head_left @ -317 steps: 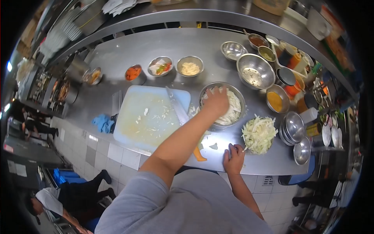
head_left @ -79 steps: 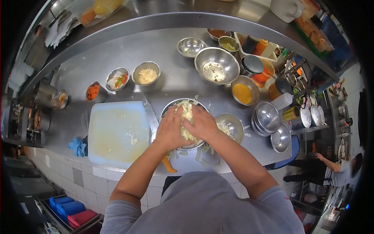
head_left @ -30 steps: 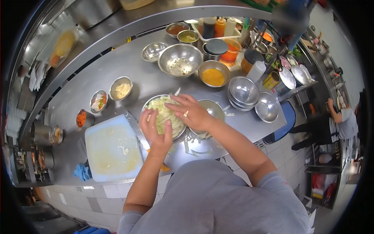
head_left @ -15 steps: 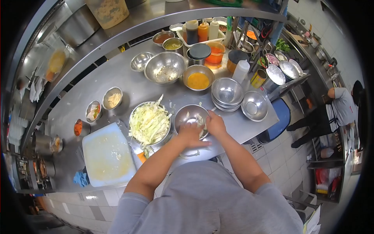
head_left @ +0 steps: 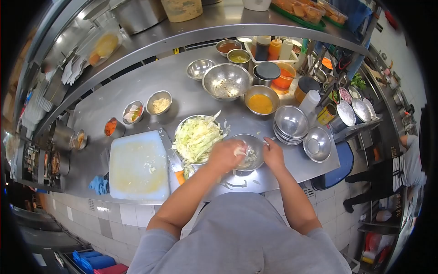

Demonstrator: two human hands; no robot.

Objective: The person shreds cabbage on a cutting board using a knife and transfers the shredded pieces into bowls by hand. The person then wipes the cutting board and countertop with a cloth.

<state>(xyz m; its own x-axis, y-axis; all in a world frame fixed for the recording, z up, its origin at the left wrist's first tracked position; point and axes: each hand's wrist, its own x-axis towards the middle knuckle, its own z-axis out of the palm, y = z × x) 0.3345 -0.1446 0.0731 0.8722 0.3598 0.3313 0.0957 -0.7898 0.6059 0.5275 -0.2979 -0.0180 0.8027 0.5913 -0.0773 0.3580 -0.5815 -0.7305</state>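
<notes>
Near the worktop's (head_left: 91, 178) front edge, a steel bowl (head_left: 256, 163) holding scraps is reached by the blurred left hand (head_left: 226, 155) and curled right hand (head_left: 273, 153), pinching indeterminable for both; shredded cabbage (head_left: 196, 137) is heaped just left, and orange sauce (head_left: 260, 104) is seen beyond.
</notes>
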